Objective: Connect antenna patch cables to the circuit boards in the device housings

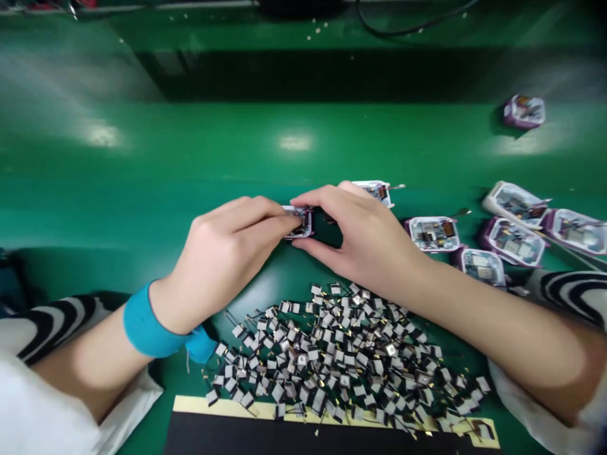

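A small purple-and-white device casing [307,222] with circuit parts inside stands on the green work surface between my hands. My right hand [360,230] grips it by two opposite sides, thumb near and index finger far. My left hand [232,246] reaches over it from the left, its fingers closed together with the tips at the inside of the casing; whatever they pinch is hidden. Around the left wrist sits a blue band [152,325]. Just below both hands spreads a heap of small grey-and-black parts with thin leads [332,360].
Similar open casings lie to the right: one behind my right hand [377,191], one beside it [432,234], several farther right [515,241], and a lone one [524,112] at the back. A black board with a yellow edge [227,406] lies in front. A black cable [408,30] curves at the back.
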### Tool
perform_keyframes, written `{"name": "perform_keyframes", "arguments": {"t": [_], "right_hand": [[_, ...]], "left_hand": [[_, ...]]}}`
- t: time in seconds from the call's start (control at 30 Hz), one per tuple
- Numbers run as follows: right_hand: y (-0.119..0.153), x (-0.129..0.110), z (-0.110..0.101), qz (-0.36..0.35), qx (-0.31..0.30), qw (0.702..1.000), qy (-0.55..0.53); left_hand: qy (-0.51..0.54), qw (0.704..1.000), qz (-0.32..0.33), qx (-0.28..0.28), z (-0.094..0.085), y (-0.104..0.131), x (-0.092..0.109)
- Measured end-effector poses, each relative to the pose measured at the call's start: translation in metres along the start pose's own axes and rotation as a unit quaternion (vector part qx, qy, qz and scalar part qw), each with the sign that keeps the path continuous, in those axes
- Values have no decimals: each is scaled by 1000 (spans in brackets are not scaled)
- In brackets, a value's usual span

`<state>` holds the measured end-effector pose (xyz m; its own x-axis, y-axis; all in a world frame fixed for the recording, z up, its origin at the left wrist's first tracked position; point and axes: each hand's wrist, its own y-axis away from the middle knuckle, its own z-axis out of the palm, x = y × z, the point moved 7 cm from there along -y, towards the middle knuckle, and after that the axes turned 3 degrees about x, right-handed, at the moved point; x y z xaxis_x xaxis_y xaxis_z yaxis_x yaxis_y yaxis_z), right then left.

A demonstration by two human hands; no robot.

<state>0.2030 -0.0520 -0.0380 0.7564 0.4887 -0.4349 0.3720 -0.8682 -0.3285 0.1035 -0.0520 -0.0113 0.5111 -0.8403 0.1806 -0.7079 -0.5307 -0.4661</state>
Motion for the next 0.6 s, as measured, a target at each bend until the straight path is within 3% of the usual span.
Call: {"name": "perform_keyframes", "arguments": {"t": [0.23,0.6], "right_hand": [[0,-1,-2,-16,8,1000,-4],[1,-1,-2,-20,10,1000,8]], "left_hand": [[23,999,-27,-3,0,-5,-2],[-28,999,32,-31,1,-1,5]]}}
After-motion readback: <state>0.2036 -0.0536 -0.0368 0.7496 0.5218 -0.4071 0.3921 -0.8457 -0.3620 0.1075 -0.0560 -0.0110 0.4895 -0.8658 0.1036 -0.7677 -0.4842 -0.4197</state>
